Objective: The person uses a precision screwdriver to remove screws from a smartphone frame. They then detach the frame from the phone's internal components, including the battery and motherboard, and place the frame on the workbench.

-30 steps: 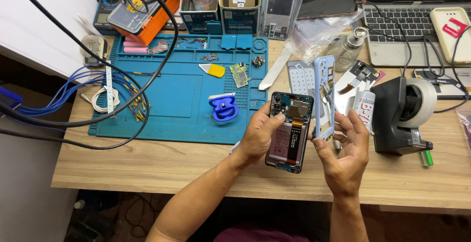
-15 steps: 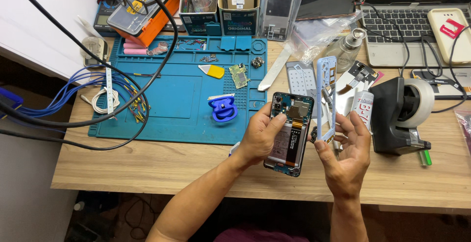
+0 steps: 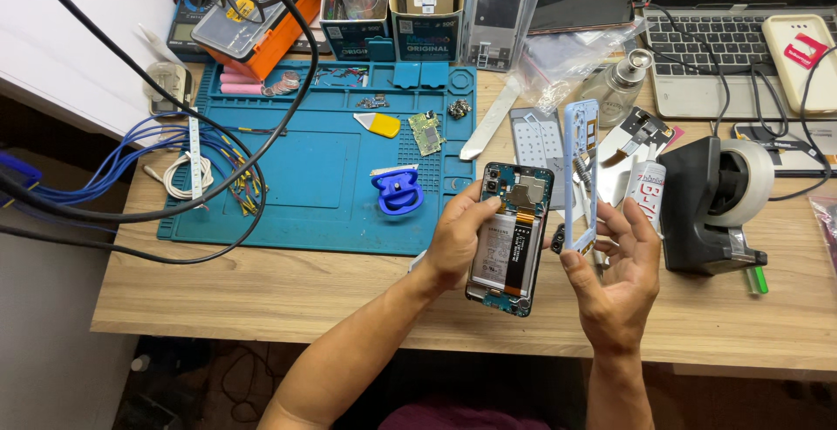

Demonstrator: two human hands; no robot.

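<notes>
Since a second ago the frame (image 3: 581,177) has swung more edge-on and upright in the right hand (image 3: 615,277), clear of the phone (image 3: 508,238). The left hand (image 3: 460,238) grips the phone open side up above the desk (image 3: 261,295). Right fingers (image 3: 643,225) pinch the frame's lower end, probably lightly.

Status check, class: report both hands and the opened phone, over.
Left hand grips opened phone, insides showing. Right hand holds pale blue frame upright, apart from phone. Nothing between them; glue tube behind.
</notes>
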